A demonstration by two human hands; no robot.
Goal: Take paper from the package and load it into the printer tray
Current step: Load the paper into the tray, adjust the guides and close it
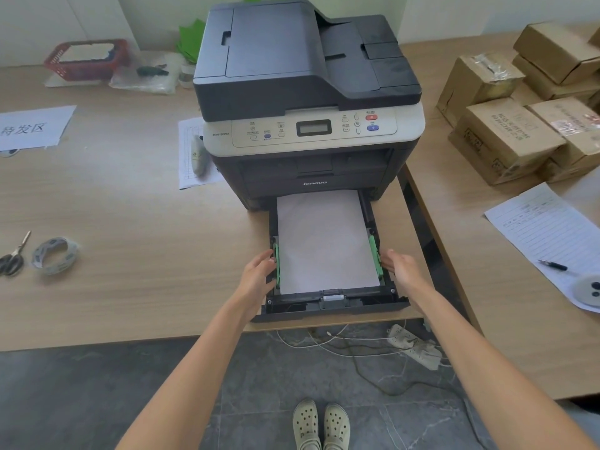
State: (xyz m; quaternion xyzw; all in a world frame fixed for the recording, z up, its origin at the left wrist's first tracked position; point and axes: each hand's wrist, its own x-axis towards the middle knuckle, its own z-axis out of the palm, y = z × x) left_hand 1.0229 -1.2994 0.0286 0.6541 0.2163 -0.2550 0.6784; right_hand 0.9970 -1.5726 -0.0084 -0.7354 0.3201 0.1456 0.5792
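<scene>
Paper (326,245) lies flat in the pulled-out tray (331,303) of the printer (305,92), between green side guides (375,254); left hand (256,274) and right hand (401,266) flank the tray walls, each grip apart, fingers touching the sides; printer on the bench (130,222); scissors (13,258) and tape roll (53,254) far left.

Bare forearms (201,362), no sleeves, pale perforated clogs (321,423) on both feet

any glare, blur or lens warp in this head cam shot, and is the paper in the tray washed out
Head view: wide-angle warp bows the table edges and splays the forearms outward; light is soft and even, with no hard shadows; the paper in the tray is bright but keeps its edges; the printer panel text is too soft to read; the left hand and right hand look sharp.
</scene>
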